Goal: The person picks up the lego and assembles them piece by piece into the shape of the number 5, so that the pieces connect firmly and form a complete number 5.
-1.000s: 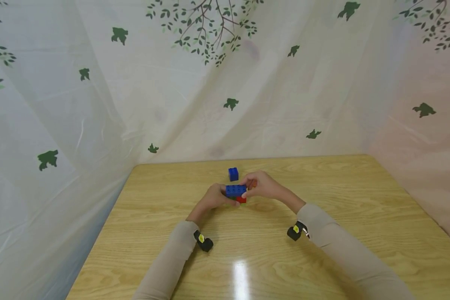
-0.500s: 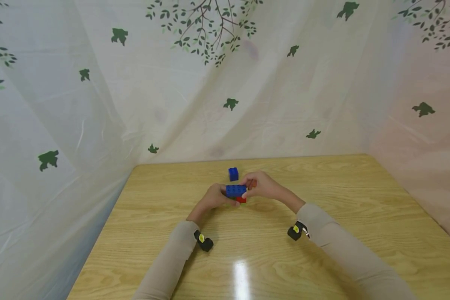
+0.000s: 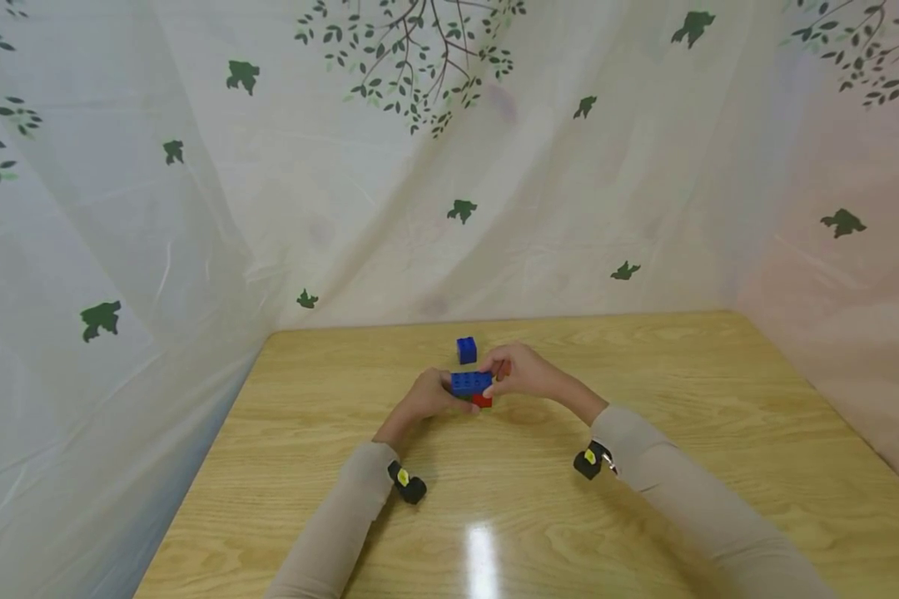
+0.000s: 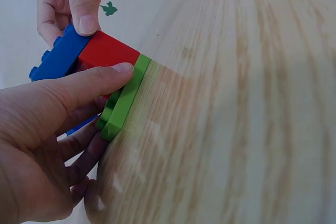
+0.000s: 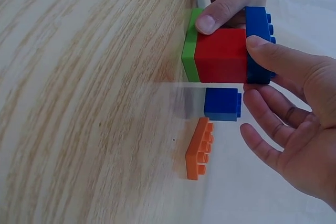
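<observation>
A short stack stands on the wooden table [image 3: 644, 466]: a green plate [image 4: 125, 100] at the bottom, a red brick [image 4: 107, 51] on it, a blue brick [image 3: 470, 383] on top. My left hand [image 3: 436, 393] grips the stack from the left, thumb on the red brick and fingers behind. My right hand [image 3: 504, 372] pinches the blue brick [image 5: 258, 35] from the right, thumb on its near side. The green plate [image 5: 190, 45] rests on the tabletop.
A small blue brick [image 3: 466, 349] sits just behind the stack, also in the right wrist view [image 5: 223, 103]. An orange plate [image 5: 199, 148] lies flat beside it, under my right hand's fingers. A leaf-printed curtain [image 3: 449, 166] closes off the table's far and side edges.
</observation>
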The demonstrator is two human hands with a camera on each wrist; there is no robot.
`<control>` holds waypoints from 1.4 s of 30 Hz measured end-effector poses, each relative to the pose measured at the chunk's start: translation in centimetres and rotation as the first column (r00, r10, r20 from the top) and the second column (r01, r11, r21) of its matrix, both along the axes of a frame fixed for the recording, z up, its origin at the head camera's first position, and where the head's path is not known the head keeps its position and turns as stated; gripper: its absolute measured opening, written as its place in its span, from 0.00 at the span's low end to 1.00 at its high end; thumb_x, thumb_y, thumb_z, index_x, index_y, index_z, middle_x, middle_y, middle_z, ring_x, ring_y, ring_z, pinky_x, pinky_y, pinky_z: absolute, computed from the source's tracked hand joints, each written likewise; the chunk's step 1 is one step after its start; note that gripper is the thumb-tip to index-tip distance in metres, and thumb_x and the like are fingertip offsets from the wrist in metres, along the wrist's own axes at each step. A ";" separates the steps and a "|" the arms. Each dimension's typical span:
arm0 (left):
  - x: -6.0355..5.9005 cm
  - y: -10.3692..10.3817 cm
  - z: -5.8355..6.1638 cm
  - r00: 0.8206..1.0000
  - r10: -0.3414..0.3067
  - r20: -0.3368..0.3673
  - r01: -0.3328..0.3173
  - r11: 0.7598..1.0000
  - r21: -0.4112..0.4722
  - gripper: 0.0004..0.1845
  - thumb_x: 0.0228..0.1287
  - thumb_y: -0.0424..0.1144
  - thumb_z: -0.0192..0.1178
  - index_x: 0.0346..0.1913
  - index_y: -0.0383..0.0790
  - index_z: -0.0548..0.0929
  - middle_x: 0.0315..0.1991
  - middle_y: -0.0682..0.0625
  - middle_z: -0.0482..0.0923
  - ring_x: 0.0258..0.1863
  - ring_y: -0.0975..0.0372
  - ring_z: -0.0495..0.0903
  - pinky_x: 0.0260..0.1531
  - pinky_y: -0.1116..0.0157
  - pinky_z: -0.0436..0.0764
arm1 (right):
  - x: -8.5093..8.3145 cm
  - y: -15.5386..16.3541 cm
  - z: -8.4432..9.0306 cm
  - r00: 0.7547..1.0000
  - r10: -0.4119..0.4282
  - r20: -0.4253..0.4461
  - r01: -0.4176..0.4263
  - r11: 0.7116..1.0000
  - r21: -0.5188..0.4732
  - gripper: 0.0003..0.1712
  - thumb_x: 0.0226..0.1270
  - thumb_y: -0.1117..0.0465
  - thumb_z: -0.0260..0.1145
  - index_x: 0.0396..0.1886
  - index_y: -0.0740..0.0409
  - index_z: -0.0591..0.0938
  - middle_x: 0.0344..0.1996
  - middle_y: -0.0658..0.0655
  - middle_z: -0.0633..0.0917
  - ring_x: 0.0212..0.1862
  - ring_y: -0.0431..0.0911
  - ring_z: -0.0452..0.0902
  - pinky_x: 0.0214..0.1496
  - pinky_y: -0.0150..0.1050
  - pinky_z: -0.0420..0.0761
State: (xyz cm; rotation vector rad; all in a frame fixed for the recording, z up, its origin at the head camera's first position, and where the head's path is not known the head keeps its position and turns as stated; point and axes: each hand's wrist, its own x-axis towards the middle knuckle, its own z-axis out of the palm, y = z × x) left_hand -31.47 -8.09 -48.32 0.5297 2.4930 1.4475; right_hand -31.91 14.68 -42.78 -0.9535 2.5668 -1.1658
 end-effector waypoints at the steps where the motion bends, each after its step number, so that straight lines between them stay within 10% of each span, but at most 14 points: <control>1: 0.0 0.0 0.0 1.000 0.000 -0.001 0.000 1.000 -0.002 0.17 0.50 0.38 0.81 0.42 0.32 0.91 0.37 0.44 0.91 0.30 0.68 0.77 0.36 0.71 0.75 | 0.0 0.0 0.0 1.000 0.000 0.008 0.000 1.000 0.001 0.17 0.58 0.63 0.79 0.46 0.63 0.87 0.43 0.60 0.88 0.39 0.44 0.80 0.44 0.37 0.81; 19: 0.1 0.2 -0.4 1.000 0.002 0.006 -0.002 1.000 -0.006 0.17 0.50 0.39 0.81 0.41 0.34 0.91 0.37 0.45 0.91 0.32 0.68 0.79 0.39 0.71 0.76 | 0.2 0.1 0.2 0.998 0.006 0.063 -0.004 1.000 -0.026 0.17 0.58 0.67 0.78 0.46 0.66 0.88 0.41 0.61 0.88 0.38 0.43 0.79 0.42 0.36 0.81; 27: 0.1 0.1 -0.2 1.000 0.014 0.006 -0.014 1.000 -0.014 0.17 0.50 0.39 0.81 0.41 0.33 0.91 0.36 0.44 0.91 0.32 0.67 0.78 0.37 0.71 0.76 | -0.1 -0.3 0.5 0.998 0.015 0.065 -0.014 1.000 -0.027 0.17 0.56 0.69 0.79 0.46 0.69 0.87 0.41 0.63 0.88 0.44 0.63 0.82 0.42 0.34 0.81; 42: -0.2 -0.1 -0.1 1.000 0.004 0.008 -0.004 1.000 -0.028 0.18 0.51 0.40 0.81 0.42 0.34 0.91 0.36 0.45 0.91 0.32 0.67 0.79 0.38 0.71 0.77 | -0.3 -0.2 0.4 0.999 0.002 0.046 -0.001 1.000 -0.006 0.18 0.55 0.65 0.81 0.45 0.65 0.89 0.40 0.60 0.89 0.37 0.42 0.81 0.41 0.35 0.83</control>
